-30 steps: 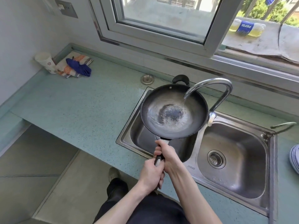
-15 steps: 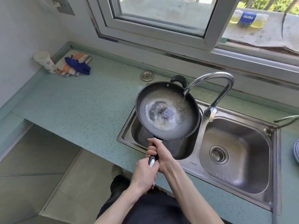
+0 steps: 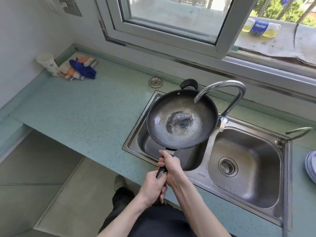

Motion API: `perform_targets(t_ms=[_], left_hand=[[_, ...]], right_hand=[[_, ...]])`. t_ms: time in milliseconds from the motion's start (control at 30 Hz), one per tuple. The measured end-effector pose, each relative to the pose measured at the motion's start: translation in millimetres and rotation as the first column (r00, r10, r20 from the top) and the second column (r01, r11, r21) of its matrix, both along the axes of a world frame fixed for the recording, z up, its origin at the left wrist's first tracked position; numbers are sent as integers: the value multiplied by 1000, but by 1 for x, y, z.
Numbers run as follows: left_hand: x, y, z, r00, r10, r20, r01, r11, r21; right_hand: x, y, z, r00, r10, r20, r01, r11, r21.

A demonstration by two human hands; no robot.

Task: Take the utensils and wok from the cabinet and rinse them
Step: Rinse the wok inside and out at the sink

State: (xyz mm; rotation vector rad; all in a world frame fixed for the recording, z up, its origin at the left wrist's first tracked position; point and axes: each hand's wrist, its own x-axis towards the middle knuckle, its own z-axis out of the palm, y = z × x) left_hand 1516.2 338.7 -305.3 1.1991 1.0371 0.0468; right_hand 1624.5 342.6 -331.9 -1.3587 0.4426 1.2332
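Over the left basin of the double sink (image 3: 201,181), the black wok (image 3: 182,119) is held level under the curved faucet (image 3: 227,93), so the thin stream lands inside its bowl and the pooled water can swirl over the dark centre. Both hands grip the long handle: the right hand (image 3: 171,165) curled round it nearest the pan, the left hand (image 3: 152,189) wrapped behind, probably to steady the water's added weight. No utensils show on the counter (image 3: 85,108).
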Motion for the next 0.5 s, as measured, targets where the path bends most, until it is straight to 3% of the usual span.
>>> perform_targets(t_ms=[500], left_hand=[[-3, 1, 9, 991, -34, -128, 56, 983, 173]], right_hand=[[0, 1, -9, 936, 17, -352, 57, 978, 200]])
